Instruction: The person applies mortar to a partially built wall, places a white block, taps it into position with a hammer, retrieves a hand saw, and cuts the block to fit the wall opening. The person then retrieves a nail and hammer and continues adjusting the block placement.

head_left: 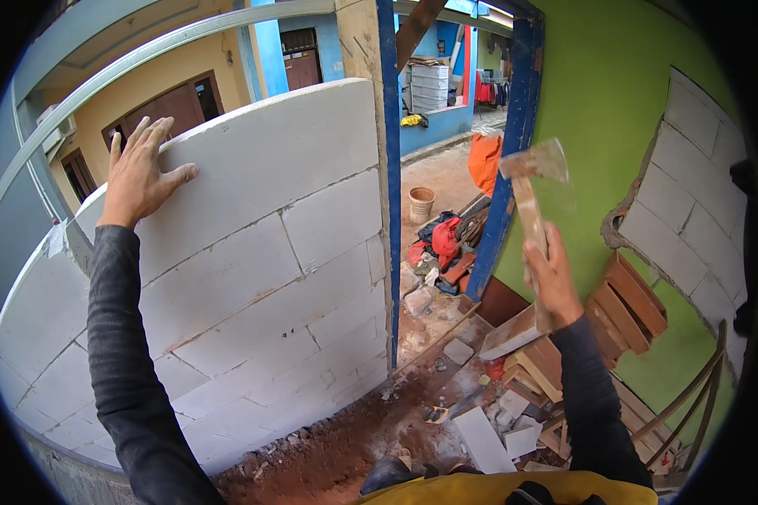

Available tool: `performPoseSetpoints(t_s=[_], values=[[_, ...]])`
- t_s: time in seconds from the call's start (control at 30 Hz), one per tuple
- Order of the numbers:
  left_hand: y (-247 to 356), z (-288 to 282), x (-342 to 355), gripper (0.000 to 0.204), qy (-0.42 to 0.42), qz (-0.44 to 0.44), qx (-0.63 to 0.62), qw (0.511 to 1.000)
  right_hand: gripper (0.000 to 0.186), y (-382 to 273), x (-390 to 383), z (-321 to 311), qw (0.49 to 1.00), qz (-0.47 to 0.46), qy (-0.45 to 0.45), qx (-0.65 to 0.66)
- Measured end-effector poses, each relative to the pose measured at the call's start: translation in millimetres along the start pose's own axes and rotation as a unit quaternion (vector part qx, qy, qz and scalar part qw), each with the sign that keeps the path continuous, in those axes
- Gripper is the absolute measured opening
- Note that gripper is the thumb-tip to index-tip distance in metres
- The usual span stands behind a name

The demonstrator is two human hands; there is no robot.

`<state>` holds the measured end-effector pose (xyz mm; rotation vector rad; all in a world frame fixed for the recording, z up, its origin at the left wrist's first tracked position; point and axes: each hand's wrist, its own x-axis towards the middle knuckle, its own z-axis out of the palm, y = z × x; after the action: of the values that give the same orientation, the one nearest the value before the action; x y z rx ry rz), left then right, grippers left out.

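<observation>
A wall of pale lightweight blocks point(253, 261) stands in front of me, its joints thin and grey. My left hand point(146, 179) lies against the upper face of a long top-course block point(286, 135), fingers spread and tips at its top edge, holding nothing. To the right, my right hand point(553, 273) is wrapped round the wooden handle of a hatchet point(528, 202). The hatchet is raised, its broad, dusty metal head point(541, 160) uppermost and slightly blurred, well apart from the wall.
A blue door frame point(514, 151) borders the opening. Beyond it are a bucket point(421, 204) and a heap of clothes point(446, 240). Broken blocks point(484, 438) and wooden pieces point(623, 303) litter the ground at right, beside a green wall point(598, 109). Reddish soil point(320, 463) runs along the block wall's foot.
</observation>
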<state>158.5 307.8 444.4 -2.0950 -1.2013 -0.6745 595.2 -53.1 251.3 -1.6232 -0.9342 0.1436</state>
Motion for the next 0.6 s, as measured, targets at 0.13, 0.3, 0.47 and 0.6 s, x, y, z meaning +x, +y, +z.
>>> performPoseSetpoints(t_s=[0.13,0.3,0.47,0.6], values=[[-1,3,31,0.07,-0.062,-0.008,-0.09,0.994,0.063,-132,101,19,0.969,-0.191,-0.062,-0.141],[0,16,33,0.053,0.003,0.0,-0.116,0.993,0.06,-240,184,56,0.905,-0.324,-0.066,-0.268],[-4,27,32,0.055,0.038,0.001,-0.128,0.991,0.063,-270,244,111,0.898,-0.38,0.029,-0.22],[-4,33,31,0.055,0.053,0.002,-0.128,0.99,0.064,-248,245,159,0.83,-0.358,-0.171,-0.393]])
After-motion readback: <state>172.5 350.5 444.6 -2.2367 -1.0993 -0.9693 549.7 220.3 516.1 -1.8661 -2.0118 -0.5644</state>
